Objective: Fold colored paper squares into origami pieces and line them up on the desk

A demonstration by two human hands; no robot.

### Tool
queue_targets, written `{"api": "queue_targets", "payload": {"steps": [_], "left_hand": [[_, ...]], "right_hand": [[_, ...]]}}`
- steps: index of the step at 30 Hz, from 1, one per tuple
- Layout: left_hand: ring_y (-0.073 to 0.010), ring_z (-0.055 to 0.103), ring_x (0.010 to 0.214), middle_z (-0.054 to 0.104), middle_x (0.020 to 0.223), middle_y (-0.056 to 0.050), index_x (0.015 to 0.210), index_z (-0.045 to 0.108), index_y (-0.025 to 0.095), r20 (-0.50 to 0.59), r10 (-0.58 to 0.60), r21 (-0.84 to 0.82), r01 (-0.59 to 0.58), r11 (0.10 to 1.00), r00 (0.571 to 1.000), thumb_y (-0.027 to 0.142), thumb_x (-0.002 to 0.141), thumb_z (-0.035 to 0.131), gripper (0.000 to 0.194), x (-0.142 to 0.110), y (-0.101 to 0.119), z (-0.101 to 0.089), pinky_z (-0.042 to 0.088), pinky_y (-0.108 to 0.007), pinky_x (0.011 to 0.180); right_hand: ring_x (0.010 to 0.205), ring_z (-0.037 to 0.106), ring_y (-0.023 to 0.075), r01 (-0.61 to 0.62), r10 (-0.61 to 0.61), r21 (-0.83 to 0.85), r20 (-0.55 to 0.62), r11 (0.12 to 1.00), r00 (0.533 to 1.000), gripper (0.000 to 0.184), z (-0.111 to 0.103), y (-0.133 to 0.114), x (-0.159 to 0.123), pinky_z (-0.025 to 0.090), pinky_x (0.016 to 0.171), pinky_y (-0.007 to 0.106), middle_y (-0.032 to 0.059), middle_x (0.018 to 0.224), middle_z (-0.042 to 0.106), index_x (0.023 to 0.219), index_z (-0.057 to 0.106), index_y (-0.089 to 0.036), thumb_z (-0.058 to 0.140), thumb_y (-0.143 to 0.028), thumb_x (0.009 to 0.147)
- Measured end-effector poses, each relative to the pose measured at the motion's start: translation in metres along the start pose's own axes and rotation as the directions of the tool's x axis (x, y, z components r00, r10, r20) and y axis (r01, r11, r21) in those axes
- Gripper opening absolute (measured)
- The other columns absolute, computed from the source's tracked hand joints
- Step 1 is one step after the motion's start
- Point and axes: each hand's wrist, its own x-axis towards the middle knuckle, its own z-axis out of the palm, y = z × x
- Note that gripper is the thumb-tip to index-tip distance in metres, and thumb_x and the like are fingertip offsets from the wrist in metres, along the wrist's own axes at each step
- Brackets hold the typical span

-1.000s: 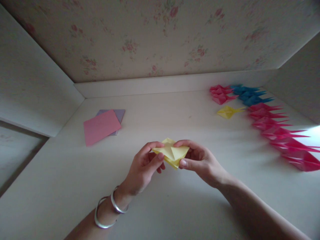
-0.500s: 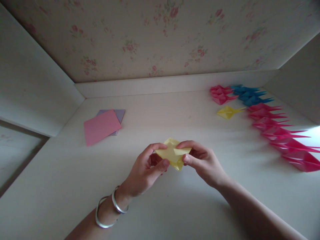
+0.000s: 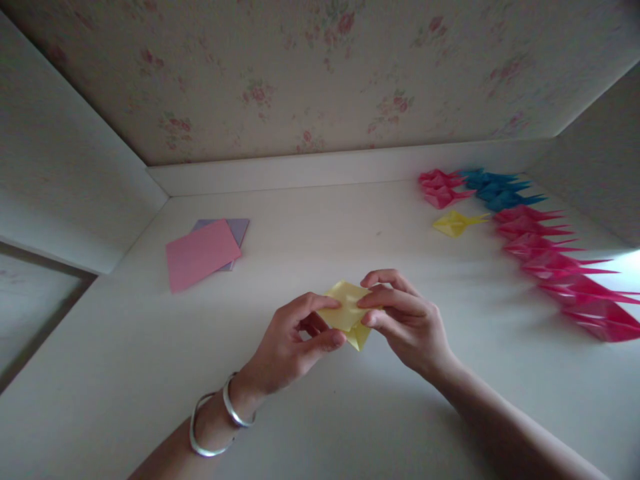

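Observation:
A small piece of folded yellow origami paper [image 3: 349, 303] is between my two hands, over the middle of the white table. My left hand [image 3: 295, 337] pinches its left side, with the index finger lying on top and the thumb at the lower edge. On the right side, my right hand [image 3: 407, 320] grips the paper between thumb and bent fingers. A lower flap of the paper points toward me. Silver bangles circle my left wrist. The fingers underneath are partly hidden.
A pink paper sheet [image 3: 203, 257] overlaps a purple one [image 3: 239, 232] on the left. At the right stand folded pink paper pieces [image 3: 557, 267] in a row, blue ones [image 3: 503, 190] behind them and a yellow folded piece [image 3: 454, 224]. A flowered wall rises behind the table [image 3: 310, 227].
The yellow paper's upper layer now lies flatter and its lower flap sticks out further. My right fingers have shifted, the index lifting higher. My left index has slid inward over the paper.

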Motion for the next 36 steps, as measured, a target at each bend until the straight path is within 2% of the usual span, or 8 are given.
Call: {"api": "queue_targets", "payload": {"steps": [4,8,15,18,23,29,36], "left_hand": [[-0.0104,0.061,0.068,0.063,0.092,-0.002,0.113,0.065,0.023,-0.004,-0.001,0.008,0.001,1.0,1.0,0.029,0.081,0.077,0.035,0.0,0.0,-0.001,0.051,-0.02,0.06],[-0.0101,0.062,0.071,0.06,0.109,-0.005,0.121,0.062,0.027,0.021,0.008,0.02,-0.009,1.0,1.0,0.027,0.079,0.078,0.045,0.001,0.0,0.0,0.053,-0.021,0.063],[-0.0175,0.061,0.093,0.051,0.128,-0.008,0.115,0.068,0.029,0.088,0.037,0.093,-0.046,0.995,0.995,0.018,0.082,0.072,0.035,0.002,0.001,-0.001,0.054,-0.023,0.067],[-0.0186,0.061,0.093,0.05,0.124,-0.007,0.11,0.071,0.029,0.058,0.049,0.095,-0.054,0.994,0.997,0.013,0.081,0.068,0.034,0.002,-0.001,-0.003,0.056,-0.026,0.069],[-0.0172,0.06,0.089,0.05,0.114,-0.006,0.11,0.073,0.03,0.004,0.106,0.168,-0.105,0.98,0.994,0.011,0.079,0.068,0.037,0.001,-0.006,-0.003,0.058,-0.027,0.068],[-0.0193,0.059,0.096,0.046,0.122,-0.007,0.107,0.074,0.03,-0.006,0.136,0.201,-0.132,0.971,0.991,0.01,0.079,0.068,0.035,0.001,-0.006,-0.002,0.059,-0.029,0.072],[-0.0181,0.058,0.094,0.048,0.119,-0.006,0.104,0.076,0.031,-0.022,0.152,0.22,-0.143,0.965,0.988,0.015,0.081,0.069,0.029,0.003,-0.006,-0.001,0.058,-0.027,0.071]], "right_hand": [[0.083,0.064,0.0184,0.133,-0.133,-0.043,0.006,0.99,0.991,0.011,0.002,-0.001,-0.001,0.053,0.07,0.03,0.0058,0.091,0.065,0.091,0.076,-0.024,0.075,-0.031,0.083],[0.08,0.065,0.0184,0.192,-0.191,-0.096,0.016,0.977,0.981,0.009,0.004,-0.003,-0.002,0.054,0.066,0.03,0.0063,0.089,0.066,0.091,0.075,-0.023,0.075,-0.027,0.084],[0.075,0.069,0.0174,0.293,-0.28,-0.221,0.089,0.93,0.956,0.007,0.005,-0.007,-0.006,0.058,0.068,0.029,0.0067,0.09,0.068,0.09,0.074,-0.023,0.074,-0.02,0.084],[0.072,0.07,0.0167,0.303,-0.282,-0.258,0.115,0.918,0.952,0.005,0.007,-0.009,-0.006,0.059,0.068,0.029,0.0064,0.09,0.068,0.088,0.074,-0.022,0.074,-0.021,0.084],[0.072,0.07,0.0165,0.311,-0.297,-0.233,0.093,0.922,0.95,0.003,0.008,-0.011,-0.005,0.058,0.067,0.028,0.0071,0.088,0.068,0.085,0.073,-0.02,0.076,-0.019,0.082],[0.071,0.069,0.0162,0.314,-0.298,-0.223,0.105,0.923,0.949,0.004,0.007,-0.011,-0.004,0.058,0.065,0.027,0.0074,0.087,0.068,0.086,0.072,-0.019,0.075,-0.019,0.083],[0.074,0.068,0.0173,0.305,-0.288,-0.19,0.113,0.933,0.951,0.015,0.007,-0.009,-0.002,0.059,0.065,0.029,0.0068,0.09,0.067,0.096,0.072,-0.023,0.074,-0.032,0.084]]}}
